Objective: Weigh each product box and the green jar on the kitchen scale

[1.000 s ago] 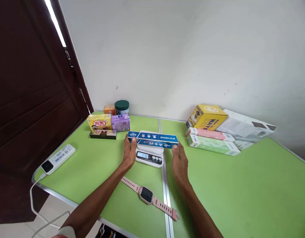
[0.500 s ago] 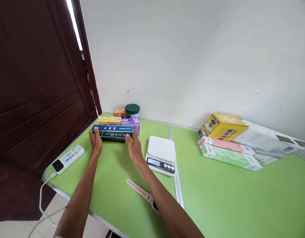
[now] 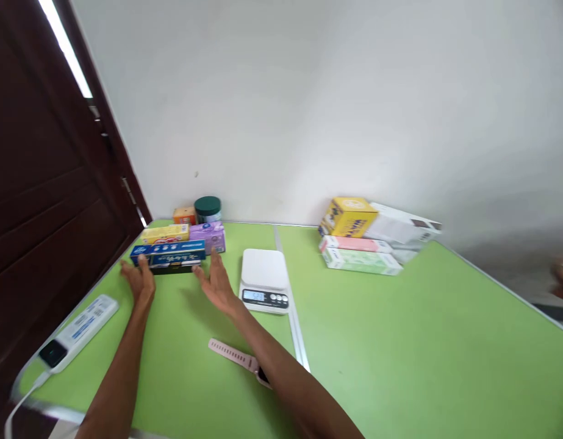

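Long blue cardboard box point(image 3: 171, 248) sits at far left of the green bench point(image 3: 400, 341), left of the flat white plastic scale point(image 3: 264, 268). Appears to lie on the slim black box point(image 3: 175, 269); exact contact unclear. Left hand point(image 3: 139, 283) at blue box's left end, thumb over its front, can't tell if gripping. Right hand point(image 3: 217, 286) spread wide, nothing in it, thumb and fingers well parted near the right end.

Just beyond: yellow printed carton point(image 3: 164, 233) and purple soft pack point(image 3: 211, 236) side by side; farther back, small orange box point(image 3: 184, 214) and round jar with dark green lid point(image 3: 208, 210). Near left: white oblong device point(image 3: 82, 329), cable attached. Near middle: pink-strapped watch point(image 3: 235, 355), partly under right forearm. Far right: yellow cube-shaped carton point(image 3: 352, 217), pink-and-white long box point(image 3: 354, 244), green-and-white long box point(image 3: 363, 261), white packaging point(image 3: 395, 222).
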The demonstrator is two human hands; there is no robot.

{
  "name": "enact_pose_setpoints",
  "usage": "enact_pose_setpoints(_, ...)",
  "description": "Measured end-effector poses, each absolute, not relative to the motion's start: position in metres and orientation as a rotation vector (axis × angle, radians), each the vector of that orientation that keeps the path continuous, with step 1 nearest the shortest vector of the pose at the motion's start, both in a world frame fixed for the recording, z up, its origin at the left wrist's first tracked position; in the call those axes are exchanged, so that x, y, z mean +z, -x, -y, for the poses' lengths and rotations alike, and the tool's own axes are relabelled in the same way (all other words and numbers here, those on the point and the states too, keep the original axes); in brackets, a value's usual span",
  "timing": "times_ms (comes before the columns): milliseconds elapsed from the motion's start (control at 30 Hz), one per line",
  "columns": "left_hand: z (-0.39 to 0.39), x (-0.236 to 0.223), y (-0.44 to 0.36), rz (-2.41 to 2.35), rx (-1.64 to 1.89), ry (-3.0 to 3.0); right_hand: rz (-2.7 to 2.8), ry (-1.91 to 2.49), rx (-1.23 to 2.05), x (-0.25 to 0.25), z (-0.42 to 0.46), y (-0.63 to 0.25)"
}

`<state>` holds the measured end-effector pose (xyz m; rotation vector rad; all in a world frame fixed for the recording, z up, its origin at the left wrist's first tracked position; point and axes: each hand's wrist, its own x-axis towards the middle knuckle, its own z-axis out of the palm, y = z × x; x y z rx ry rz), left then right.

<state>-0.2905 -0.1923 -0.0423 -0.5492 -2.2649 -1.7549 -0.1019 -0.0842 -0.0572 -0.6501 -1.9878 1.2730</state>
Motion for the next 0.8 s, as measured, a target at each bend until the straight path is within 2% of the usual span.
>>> enact_pose_setpoints(167,0.175,-0.013,0.23,2.134,-1.606,0.783,1.937,0.516,0.852,-0.055,0.077,0.011)
enact_pose_setpoints(300,0.133,0.004,0.127,2.009,-1.746,1.258,1.661,0.798,0.558,-0.067,0.023,-0.101)
enact_pose_setpoints(400,0.092,-0.002,0.042,2.059,-1.983,1.569,1.376,1.091,0.4,-0.084,-0.033,-0.185)
enact_pose_setpoints(500,0.045,-0.016,-0.024,2.291,-2.106,1.807,1.064,1.327,0.395,-0.096,-0.078,-0.245)
enact_pose_setpoints(567,0.013,-0.026,-0.053,2.471,-2.057,1.944,0.962,1.378,0.434,-0.097,-0.1,-0.267)
enact_pose_setpoints(800,-0.075,-0.049,-0.097,2.773,-1.754,2.146,1.12,1.397,0.563,-0.092,-0.135,-0.279)
